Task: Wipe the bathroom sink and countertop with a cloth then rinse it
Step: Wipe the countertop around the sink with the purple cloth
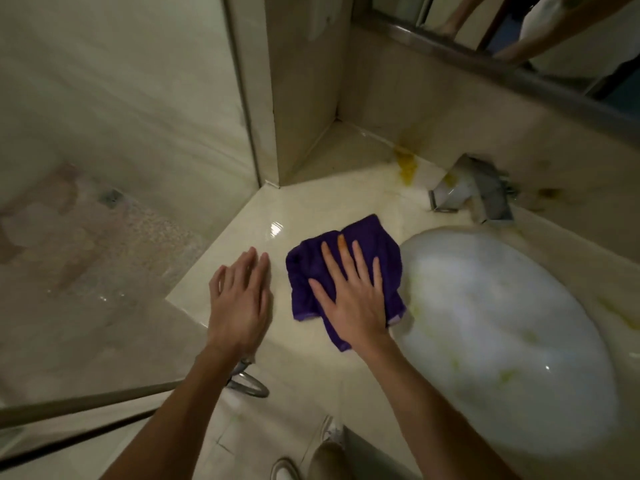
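Wiping countertop (242, 216) left of sink (502, 341)

Right hand (353, 296) flat, fingers spread, pressing cloth (346, 271); left hand (239, 299) open, bare, just left; yellow stain (405, 168) lying far-right, nearer right hand

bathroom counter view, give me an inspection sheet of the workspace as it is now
surface: cream countertop, wet sheen, yellow stain near the back wall
job's things: purple cloth flat on the counter left of the sink; basin shows yellow-green smears; faucet behind it, no water seen running
clutter: nothing seen
hands: right hand flat, pressing the cloth; left hand open, at the counter edge
cables: nothing seen
surroundings: glass panel on the left, mirror above
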`<state>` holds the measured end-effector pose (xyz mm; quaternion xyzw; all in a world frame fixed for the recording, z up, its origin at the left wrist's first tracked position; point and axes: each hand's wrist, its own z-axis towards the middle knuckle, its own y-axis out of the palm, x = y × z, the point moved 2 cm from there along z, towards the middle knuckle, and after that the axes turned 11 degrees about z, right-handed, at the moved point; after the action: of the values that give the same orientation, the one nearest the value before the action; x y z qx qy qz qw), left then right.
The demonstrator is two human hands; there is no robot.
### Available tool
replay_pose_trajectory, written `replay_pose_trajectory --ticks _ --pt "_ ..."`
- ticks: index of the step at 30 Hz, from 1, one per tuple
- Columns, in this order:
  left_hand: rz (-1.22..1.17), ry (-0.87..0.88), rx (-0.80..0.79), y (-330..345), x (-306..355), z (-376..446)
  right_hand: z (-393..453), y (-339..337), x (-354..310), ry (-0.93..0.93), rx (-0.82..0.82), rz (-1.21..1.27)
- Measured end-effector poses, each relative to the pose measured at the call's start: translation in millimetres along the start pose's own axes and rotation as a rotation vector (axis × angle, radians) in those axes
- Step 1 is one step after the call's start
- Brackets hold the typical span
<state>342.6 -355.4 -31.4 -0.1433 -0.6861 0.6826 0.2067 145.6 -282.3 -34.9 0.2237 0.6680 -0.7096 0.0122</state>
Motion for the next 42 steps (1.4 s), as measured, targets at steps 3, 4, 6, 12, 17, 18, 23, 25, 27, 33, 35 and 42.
replay_pose_trajectory --ticks 3,4,6,12,17,18,23,25,27,33,35,42 --pt "-0.063 0.05 0.007 -11.2 27.7 16.1 22.9 -7.0 12.6 -0.052 -0.043 0.003" --pt "-0.096 0.06 0.019 -15.2 38.7 27.0 37.9 -10.0 21.3 -0.085 -0.07 -0.007" --pt "-0.159 0.061 0.02 -15.5 56.6 54.2 73.8 -17.4 47.2 -0.127 -0.102 -0.026" --pt "-0.116 0.085 -0.074 11.7 67.9 102.5 219.5 -42.3 108.7 -0.09 -0.071 -0.078" --pt "-0.089 0.083 -0.067 13.4 68.5 103.9 276.9 -41.0 130.8 -0.286 -0.096 -0.094" --pt "-0.093 0.081 -0.077 13.7 68.1 106.1 278.7 -40.7 131.3 -0.303 -0.082 -0.085" --pt "-0.08 0.081 -0.088 13.9 69.3 106.9 250.9 -41.3 118.7 -0.158 -0.001 -0.065" --pt "-0.08 0.09 -0.075 13.6 68.9 106.9 215.7 -36.7 108.8 -0.024 0.04 -0.053" --pt "-0.089 0.086 -0.061 12.7 68.3 105.1 172.8 -30.7 101.6 0.069 0.073 -0.032" --pt "-0.18 0.104 -0.082 0.9 65.0 103.4 92.1 -29.9 91.5 0.119 0.055 -0.045" --pt "-0.147 0.123 -0.069 -5.7 51.5 104.3 100.8 -34.9 94.4 0.079 0.006 -0.054" --pt "-0.053 0.163 -0.117 3.4 2.8 98.0 214.9 -39.8 95.8 -0.198 -0.119 -0.109"
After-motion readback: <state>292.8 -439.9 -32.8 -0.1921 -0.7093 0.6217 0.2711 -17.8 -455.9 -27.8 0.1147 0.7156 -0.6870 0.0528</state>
